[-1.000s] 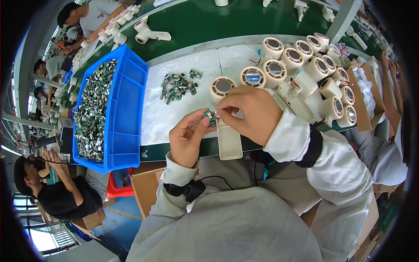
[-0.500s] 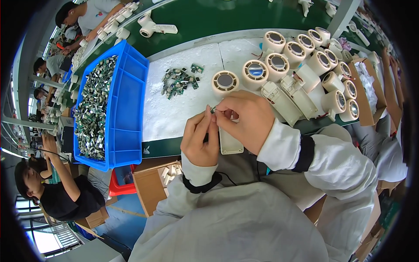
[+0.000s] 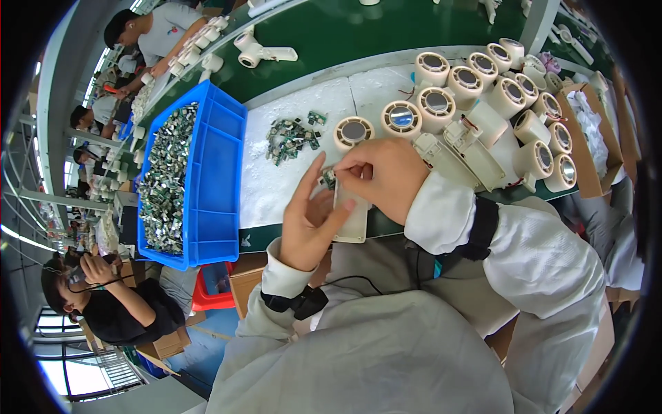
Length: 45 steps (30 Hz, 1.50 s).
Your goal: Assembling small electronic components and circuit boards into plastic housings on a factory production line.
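Observation:
My right hand is closed in a pinch at the upper edge of a small green circuit board. My left hand is open beside it, fingers spread and thumb pointing toward the right hand. Below the two hands lies a long cream plastic housing, its upper part covered by my fingers. Just beyond my right hand stands a round cream fan head with a dark centre. A loose pile of green circuit boards rests on the white foam sheet to the left.
A blue bin full of small circuit boards stands at the left. Several cream fan heads crowd the right side, next to opened handle shells. A cardboard box is at far right. Other people work along the line at left.
My left hand has let go and spread its fingers, moving slightly left and down. The circuit board now shows more at my right fingertips. The view has shifted slightly.

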Available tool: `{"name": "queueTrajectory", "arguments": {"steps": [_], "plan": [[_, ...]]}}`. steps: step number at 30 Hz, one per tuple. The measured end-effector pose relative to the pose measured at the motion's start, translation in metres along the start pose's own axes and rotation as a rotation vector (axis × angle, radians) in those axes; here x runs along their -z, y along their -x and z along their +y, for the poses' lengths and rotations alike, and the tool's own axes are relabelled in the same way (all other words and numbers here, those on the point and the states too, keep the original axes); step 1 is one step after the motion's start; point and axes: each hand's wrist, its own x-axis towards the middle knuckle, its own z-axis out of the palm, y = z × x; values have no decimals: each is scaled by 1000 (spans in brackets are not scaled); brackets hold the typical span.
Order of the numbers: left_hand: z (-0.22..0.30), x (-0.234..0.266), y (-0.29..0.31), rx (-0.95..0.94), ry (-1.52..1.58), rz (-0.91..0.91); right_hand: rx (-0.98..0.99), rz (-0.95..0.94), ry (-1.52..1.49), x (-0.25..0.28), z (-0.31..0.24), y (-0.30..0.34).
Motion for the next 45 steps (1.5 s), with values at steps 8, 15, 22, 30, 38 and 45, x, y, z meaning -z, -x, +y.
{"name": "queueTrajectory", "arguments": {"steps": [8,15,22,30,38,45], "plan": [[29,39,-64,214,21,-147,503,262,123,-6,-29,3],[29,17,-274,261,-71,-114,644,277,2,14,-65,33],[-9,35,-487,-103,-1681,-222,535,428,-15,25,-63,42],[-54,-133,-591,-394,-1413,-217,122,633,-61,54,-43,13],[-78,-158,-614,-156,-1360,-297,44,562,-134,81,-28,1],[51,-165,-486,12,-609,-468,94,521,-118,75,-23,-6]]}}
